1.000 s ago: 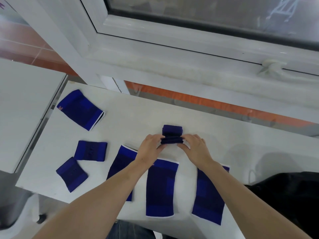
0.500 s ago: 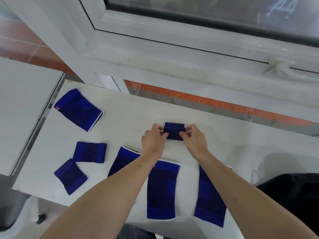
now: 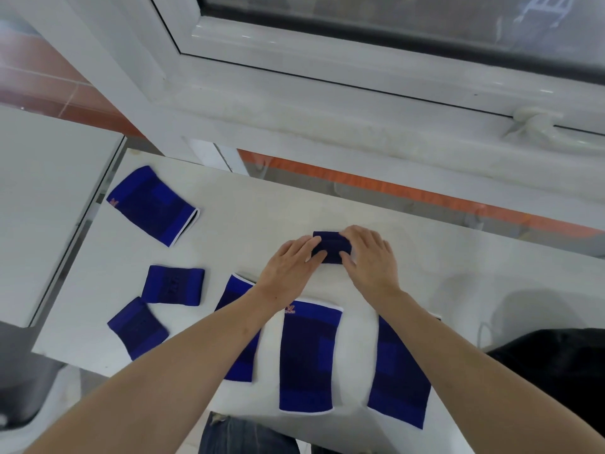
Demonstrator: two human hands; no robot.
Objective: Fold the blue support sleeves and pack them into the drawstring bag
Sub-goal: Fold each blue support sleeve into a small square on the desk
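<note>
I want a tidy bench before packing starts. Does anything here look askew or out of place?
Mostly minor. The sleeve at the far left lies at a slant, and the two small folded sleeves sit at different angles. Both hands press the folded sleeve flat. Nothing looks damaged.

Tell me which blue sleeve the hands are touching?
The small folded sleeve farthest from the person; both hands press it, while the other six lie untouched.

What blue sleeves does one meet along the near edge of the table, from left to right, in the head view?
Small tilted sleeve → long sleeve under the left forearm → middle long sleeve → right long sleeve.
</note>
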